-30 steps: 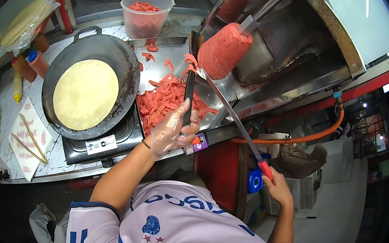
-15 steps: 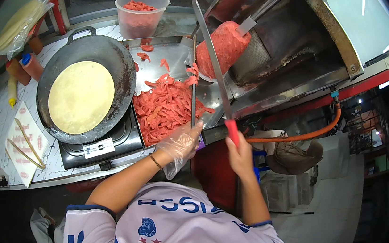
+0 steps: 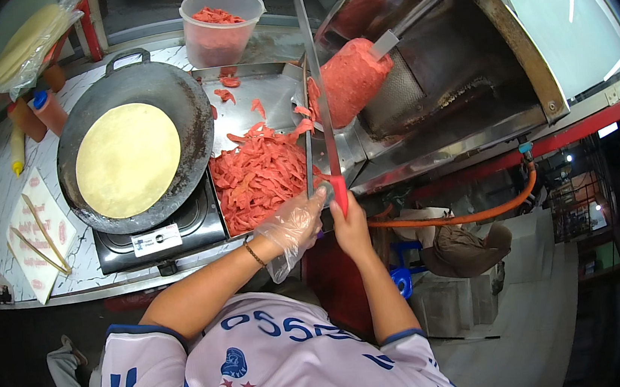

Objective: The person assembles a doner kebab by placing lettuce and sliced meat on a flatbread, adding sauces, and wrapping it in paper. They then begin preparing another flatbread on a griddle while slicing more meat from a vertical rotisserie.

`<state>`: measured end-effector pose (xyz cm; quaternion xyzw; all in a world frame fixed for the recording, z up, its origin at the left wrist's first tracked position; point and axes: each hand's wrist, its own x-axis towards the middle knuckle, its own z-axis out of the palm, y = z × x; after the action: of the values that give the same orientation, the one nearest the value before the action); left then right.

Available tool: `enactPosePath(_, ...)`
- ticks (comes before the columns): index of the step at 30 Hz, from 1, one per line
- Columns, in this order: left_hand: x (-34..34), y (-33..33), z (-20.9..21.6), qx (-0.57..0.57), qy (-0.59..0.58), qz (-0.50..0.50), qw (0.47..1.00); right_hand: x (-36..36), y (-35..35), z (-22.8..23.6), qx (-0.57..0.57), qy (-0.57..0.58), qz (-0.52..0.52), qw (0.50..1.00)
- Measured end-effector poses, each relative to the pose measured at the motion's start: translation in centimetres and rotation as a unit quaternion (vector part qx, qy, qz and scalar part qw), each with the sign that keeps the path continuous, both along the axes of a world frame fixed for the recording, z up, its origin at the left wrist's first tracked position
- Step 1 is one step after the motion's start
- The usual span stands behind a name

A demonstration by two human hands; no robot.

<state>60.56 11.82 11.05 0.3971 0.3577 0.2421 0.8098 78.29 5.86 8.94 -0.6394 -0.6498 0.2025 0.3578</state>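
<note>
My right hand [image 3: 352,231], bare, is closed around the red handle of a long knife [image 3: 326,116]. Its narrow blade points away from me and passes along the left side of the red meat cone [image 3: 355,79], which is on a metal spit. Wearing a clear plastic glove, my left hand [image 3: 291,226] is closed on the near end of a long, narrow metal tool [image 3: 308,144], whose exact kind I cannot make out. This tool runs between the knife and the pile of shaved red meat [image 3: 259,176] in the metal tray [image 3: 249,113].
A flatbread [image 3: 127,160] lies on a black griddle pan [image 3: 194,130] over a gas stove [image 3: 112,252]. Behind the tray stands a clear bucket [image 3: 222,44] holding meat strips. Sauce bottles [image 3: 50,111], paper with wooden tongs [image 3: 47,244] and an orange hose [image 3: 471,217] are around.
My right hand and the knife have moved left, close to my left hand. The blade has shifted from across the meat cone to its left side.
</note>
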Motion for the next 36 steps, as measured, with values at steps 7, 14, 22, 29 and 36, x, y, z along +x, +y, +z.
enactPosePath(7,-1.0,0.7,2.0,-0.104,-0.135,0.043,0.984,3.4,-9.9,-1.1,-0.253,0.005,-0.087,0.963)
enactPosePath(14,-2.5,-0.6,1.1,-0.085,-0.11,0.006,0.99,6.8,-11.0,1.7,-0.135,-0.038,-0.055,0.989)
enactPosePath(22,-0.4,-0.6,0.0,0.036,-0.013,0.011,0.999,-2.1,3.5,2.5,-0.006,-0.017,-0.041,0.999)
enactPosePath(29,0.2,0.3,-0.2,0.098,0.007,0.01,0.995,0.6,-4.6,0.8,-0.182,-0.027,-0.1,0.978)
enactPosePath(36,0.2,0.7,1.5,-0.063,-0.068,0.053,0.994,2.7,-5.3,0.8,-0.23,-0.03,-0.078,0.97)
